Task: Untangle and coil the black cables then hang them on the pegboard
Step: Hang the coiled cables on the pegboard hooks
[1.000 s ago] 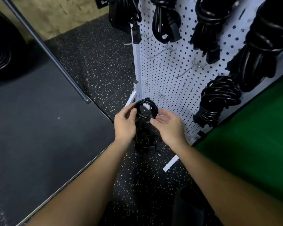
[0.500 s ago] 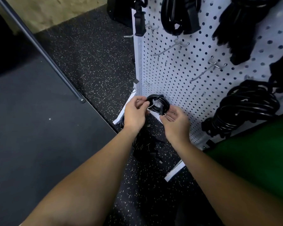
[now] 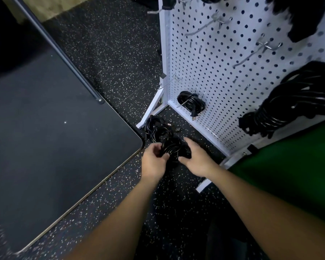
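Small black coil (image 3: 191, 103) hung low on pegboard (image 3: 223, 76); tangled cables (image 3: 160, 131) on floor.

Both hands meet on a black cable bundle (image 3: 172, 147) on the floor (image 3: 111, 44): left hand (image 3: 153, 160) grips it, right hand (image 3: 197, 160) touches it; a coiled cable (image 3: 190, 102) hangs low on the pegboard (image 3: 223, 72).

A workshop: white pegboard (image 3: 223, 76) with hooks, speckled rubber floor (image 3: 111, 44).

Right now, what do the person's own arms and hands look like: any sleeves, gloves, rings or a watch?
Both forearms are bare all the way to the picture's lower edge; no sleeve shows. The left hand and right hand wear no gloves, and no watch, band or ring is visible on either wrist or on the fingers that show.
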Demonstrator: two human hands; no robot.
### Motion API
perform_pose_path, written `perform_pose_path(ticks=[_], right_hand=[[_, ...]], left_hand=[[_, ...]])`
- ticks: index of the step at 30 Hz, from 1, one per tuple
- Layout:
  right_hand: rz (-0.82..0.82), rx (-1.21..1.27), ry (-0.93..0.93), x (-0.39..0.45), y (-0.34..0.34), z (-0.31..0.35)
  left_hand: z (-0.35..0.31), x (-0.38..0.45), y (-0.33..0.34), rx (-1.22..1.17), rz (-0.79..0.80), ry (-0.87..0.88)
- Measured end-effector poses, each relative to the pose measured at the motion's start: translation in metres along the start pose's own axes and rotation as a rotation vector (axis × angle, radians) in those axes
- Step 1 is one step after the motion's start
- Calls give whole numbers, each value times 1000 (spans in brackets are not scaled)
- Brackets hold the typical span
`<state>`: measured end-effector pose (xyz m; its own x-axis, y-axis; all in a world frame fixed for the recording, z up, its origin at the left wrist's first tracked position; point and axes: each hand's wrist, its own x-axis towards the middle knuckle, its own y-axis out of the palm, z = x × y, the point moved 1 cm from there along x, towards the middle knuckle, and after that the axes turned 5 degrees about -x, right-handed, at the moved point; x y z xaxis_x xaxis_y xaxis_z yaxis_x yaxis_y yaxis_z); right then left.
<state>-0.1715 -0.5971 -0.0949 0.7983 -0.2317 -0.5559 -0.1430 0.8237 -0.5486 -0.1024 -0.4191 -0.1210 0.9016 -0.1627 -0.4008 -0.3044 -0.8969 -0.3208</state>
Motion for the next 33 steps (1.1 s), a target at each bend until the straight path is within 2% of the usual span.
perform_pose_path(ticks=[3, 6, 8, 18, 26, 33], right_hand=[[50, -51, -23, 2, 9, -7], [-27, -211, -37, 7, 15, -13], [-60, -210, -43, 9, 18, -15], [-238, -52, -61, 0, 30, -21], [-205, 98, -79, -14, 19, 3], [-223, 450, -135, -11, -3, 46]], left_hand=[[16, -7, 3, 81, -15, -50], [26, -10, 7, 146, -64, -68], [30, -15, 6, 172, -77, -85], [21, -25, -6, 116, -110, 22], [0, -27, -18, 79, -125, 98], [-50, 6, -46, -58, -152, 237]])
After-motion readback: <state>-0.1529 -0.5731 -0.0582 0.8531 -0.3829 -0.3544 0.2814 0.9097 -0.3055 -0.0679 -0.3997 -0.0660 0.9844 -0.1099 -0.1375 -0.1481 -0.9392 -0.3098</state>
